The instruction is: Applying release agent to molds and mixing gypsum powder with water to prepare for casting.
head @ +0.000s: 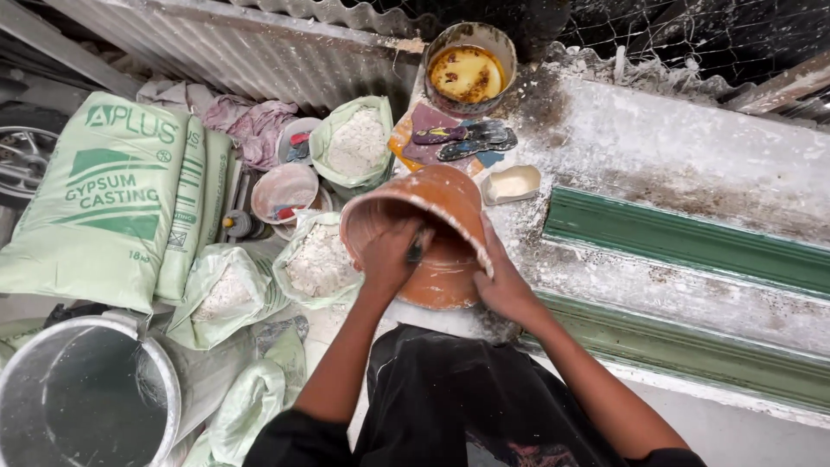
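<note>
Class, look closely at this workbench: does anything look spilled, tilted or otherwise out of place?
Yes. White powder is spilled across the bench top, and the orange bowl is tipped toward the person, steadied by the right hand while the left hand works inside it.

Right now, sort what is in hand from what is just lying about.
In hand:
- orange bowl, tilted, steadied by the right hand
- dark tool, gripped by the left hand inside the bowl

Lying about:
- open bags of white powder
- tin of yellow liquid
- green moulding
- grey bucket

Head camera looks steeply down, close above workbench.
</note>
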